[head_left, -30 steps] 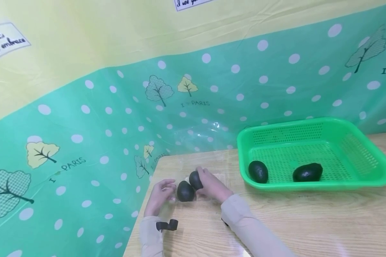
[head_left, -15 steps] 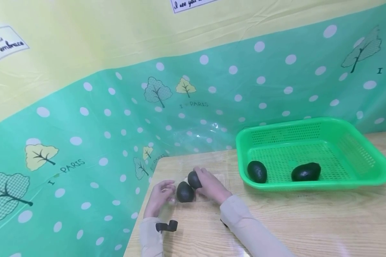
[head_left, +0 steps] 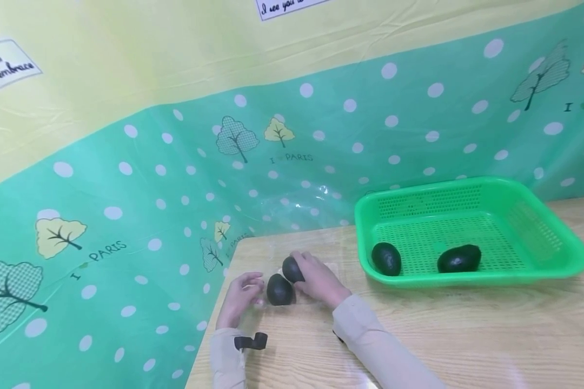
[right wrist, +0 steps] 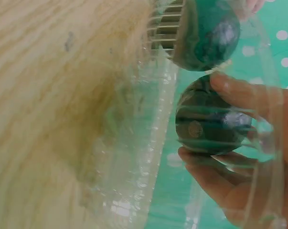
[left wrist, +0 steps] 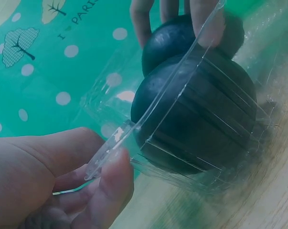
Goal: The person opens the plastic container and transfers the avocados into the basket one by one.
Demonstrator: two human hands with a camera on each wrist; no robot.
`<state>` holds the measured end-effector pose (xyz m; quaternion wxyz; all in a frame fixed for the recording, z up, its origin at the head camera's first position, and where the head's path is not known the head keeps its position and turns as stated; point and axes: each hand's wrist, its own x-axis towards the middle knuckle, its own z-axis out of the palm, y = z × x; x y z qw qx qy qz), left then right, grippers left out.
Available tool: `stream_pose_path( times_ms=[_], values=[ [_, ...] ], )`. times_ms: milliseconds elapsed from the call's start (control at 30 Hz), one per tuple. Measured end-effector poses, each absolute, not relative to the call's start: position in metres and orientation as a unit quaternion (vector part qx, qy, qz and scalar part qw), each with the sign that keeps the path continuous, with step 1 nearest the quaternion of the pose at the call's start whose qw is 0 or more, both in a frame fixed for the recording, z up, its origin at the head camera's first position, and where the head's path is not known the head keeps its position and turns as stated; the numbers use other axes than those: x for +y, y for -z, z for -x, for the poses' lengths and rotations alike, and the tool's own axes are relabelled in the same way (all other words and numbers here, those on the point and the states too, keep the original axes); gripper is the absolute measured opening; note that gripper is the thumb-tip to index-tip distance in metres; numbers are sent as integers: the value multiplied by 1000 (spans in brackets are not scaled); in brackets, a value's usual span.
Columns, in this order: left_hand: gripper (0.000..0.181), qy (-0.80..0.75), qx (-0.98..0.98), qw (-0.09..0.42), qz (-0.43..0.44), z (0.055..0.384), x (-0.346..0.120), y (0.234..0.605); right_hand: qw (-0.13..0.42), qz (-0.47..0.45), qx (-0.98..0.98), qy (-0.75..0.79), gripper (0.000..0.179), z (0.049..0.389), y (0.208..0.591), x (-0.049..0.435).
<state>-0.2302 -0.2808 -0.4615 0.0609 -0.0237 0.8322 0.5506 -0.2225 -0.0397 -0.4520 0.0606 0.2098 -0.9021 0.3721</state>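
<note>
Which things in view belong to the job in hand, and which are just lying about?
In the job:
right hand, gripping one avocado
left hand, pinching the edge of a clear plastic box
second avocado, in the box
probably the green basket and its two avocados

Just around:
wooden table
dotted sheet behind
</note>
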Motion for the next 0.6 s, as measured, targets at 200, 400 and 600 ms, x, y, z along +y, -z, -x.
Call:
stream_pose_path(
  times_ms=[200, 400, 600],
  values=[
    [44, -550, 833, 58, 21, 230, -278, 460, 67, -200, -901, -379, 67, 222, 443, -34],
    [44, -550, 833, 61, 10, 232, -276, 459, 72, -184, -903, -380, 68, 218, 433, -25],
    [44, -544, 837, 57, 16, 228, -280, 460, 87, -189, -899, -384, 68, 213, 427, -18]
  ],
)
